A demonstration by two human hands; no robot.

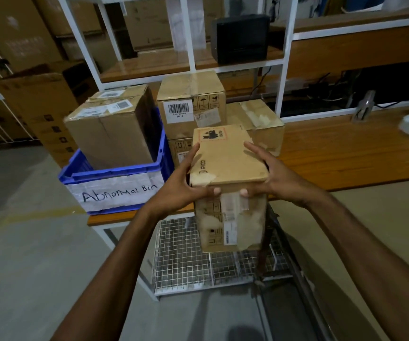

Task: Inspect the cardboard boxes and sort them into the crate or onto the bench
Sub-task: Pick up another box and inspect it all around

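Holding box (228, 156) gripped in both left hand (186, 185) and right hand (274, 178); should turn it slowly, checking the torn front.

I've got the held box (228, 156): tall, scuffed, tape torn, just off bench (333, 156) edge. Bigger box (110, 134) sits in blue crate (115, 172) marked "Abnormal Bin"; stacked boxes (191, 94) on bench beside it.

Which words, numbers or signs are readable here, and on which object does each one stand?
"Abnormal Bin": handwritten on the white label on the blue crate.
"50:18", not certain: barcode label on the upper stacked box on the bench.
Handling pictograms, no words: beside that label, and on the held box.
Red-bordered sticker on the held box, and all other labels: too blurred to read.
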